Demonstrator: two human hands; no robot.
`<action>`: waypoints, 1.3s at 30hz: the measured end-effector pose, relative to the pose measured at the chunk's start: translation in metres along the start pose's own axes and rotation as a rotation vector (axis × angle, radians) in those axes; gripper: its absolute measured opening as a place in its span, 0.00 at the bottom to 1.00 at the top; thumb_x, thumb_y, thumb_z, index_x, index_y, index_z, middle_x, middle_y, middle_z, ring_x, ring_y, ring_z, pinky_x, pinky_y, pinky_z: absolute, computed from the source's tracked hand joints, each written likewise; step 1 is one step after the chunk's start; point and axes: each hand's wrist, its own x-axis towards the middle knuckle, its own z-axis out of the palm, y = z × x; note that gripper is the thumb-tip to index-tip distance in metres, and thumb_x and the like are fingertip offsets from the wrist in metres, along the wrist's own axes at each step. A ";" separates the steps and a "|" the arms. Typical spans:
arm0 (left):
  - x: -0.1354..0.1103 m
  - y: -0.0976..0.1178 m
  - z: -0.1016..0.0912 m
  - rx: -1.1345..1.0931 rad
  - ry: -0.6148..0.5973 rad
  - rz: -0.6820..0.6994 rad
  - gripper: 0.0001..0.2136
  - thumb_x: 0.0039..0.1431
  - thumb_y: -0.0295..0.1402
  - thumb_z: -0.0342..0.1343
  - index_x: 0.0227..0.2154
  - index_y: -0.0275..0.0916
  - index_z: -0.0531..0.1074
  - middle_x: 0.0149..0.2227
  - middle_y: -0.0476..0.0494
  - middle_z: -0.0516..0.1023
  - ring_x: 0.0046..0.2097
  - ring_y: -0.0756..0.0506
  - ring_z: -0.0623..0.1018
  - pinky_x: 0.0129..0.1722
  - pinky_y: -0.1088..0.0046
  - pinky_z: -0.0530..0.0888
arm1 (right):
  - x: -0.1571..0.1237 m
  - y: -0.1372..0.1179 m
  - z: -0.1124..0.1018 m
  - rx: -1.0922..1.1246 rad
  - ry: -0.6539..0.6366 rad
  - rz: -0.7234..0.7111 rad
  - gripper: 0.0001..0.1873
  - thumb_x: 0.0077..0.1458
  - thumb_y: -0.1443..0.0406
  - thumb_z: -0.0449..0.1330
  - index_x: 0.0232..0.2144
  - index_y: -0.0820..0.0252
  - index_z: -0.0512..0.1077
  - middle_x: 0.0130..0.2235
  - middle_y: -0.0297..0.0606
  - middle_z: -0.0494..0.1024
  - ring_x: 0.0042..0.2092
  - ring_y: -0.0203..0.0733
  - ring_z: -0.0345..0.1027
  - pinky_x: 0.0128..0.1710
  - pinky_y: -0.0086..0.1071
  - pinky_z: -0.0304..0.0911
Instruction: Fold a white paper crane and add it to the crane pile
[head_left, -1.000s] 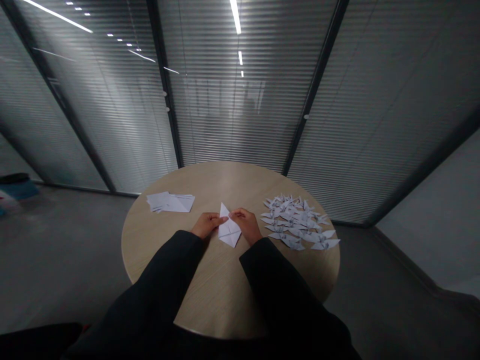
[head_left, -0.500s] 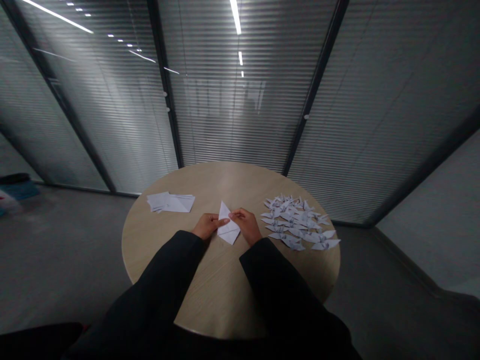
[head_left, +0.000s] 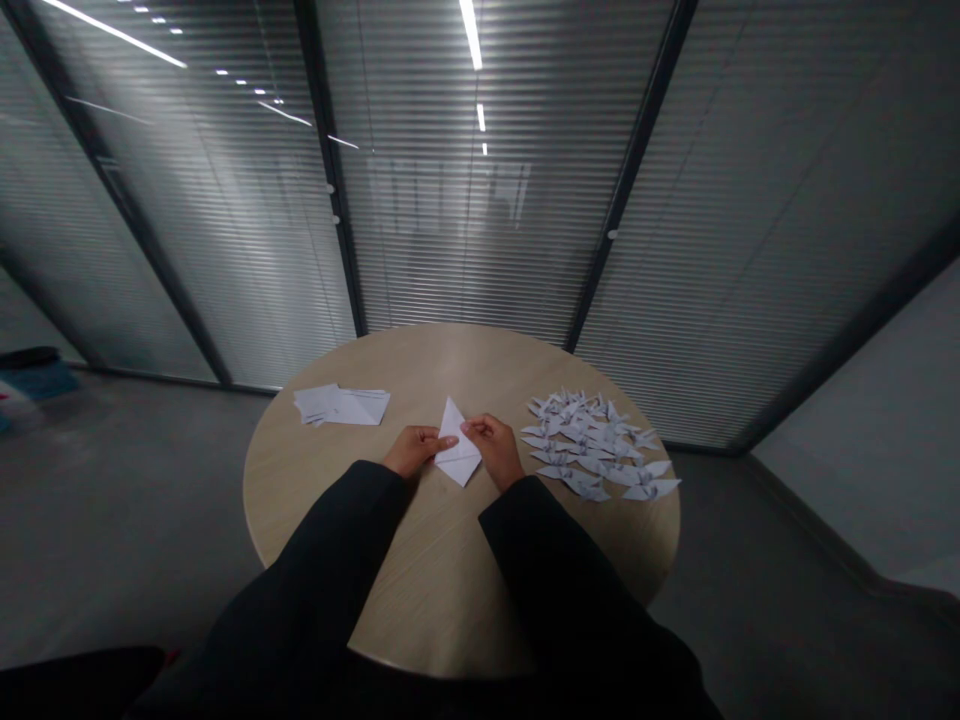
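Observation:
Between my hands is a folded sheet of white paper (head_left: 460, 464), kite-shaped, with a pointed tip facing away from me and a crease across its middle. My left hand (head_left: 412, 450) pinches its left edge, thumb on top. On the right edge, near the middle, my right hand (head_left: 493, 447) grips the paper between thumb and fingers. Fingers under the sheet are partly hidden. Right of my right hand lie many white origami cranes (head_left: 585, 445), spread close together in rows.
A stack of white paper sheets (head_left: 352, 406) lies at the left of the round wooden table (head_left: 442, 590). Behind the table stands a glass partition with blinds (head_left: 472, 270). A blue bin (head_left: 34, 375) is on the floor at far left.
The folded paper has shifted slightly away from me and a little right. Both hands keep hold of it, with small finger movements along its edges.

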 end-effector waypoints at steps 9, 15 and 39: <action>-0.001 0.004 -0.001 0.002 -0.035 0.006 0.23 0.36 0.52 0.65 0.17 0.33 0.70 0.16 0.52 0.65 0.20 0.55 0.60 0.21 0.76 0.52 | -0.001 -0.003 0.001 0.022 0.028 -0.031 0.12 0.46 0.55 0.60 0.27 0.59 0.70 0.25 0.33 0.73 0.27 0.39 0.68 0.26 0.30 0.61; -0.003 0.008 0.000 0.000 -0.035 0.011 0.23 0.37 0.53 0.64 0.17 0.34 0.70 0.16 0.51 0.65 0.20 0.54 0.61 0.22 0.75 0.53 | -0.001 -0.002 0.000 -0.040 0.020 -0.027 0.11 0.48 0.56 0.59 0.28 0.57 0.69 0.25 0.31 0.73 0.28 0.37 0.67 0.26 0.28 0.60; -0.003 0.008 0.003 -0.153 -0.002 -0.013 0.22 0.33 0.48 0.69 0.20 0.32 0.73 0.20 0.46 0.73 0.23 0.51 0.70 0.25 0.73 0.67 | -0.004 -0.008 -0.002 -0.023 -0.042 -0.016 0.15 0.46 0.53 0.60 0.23 0.59 0.69 0.23 0.31 0.72 0.26 0.36 0.64 0.23 0.26 0.56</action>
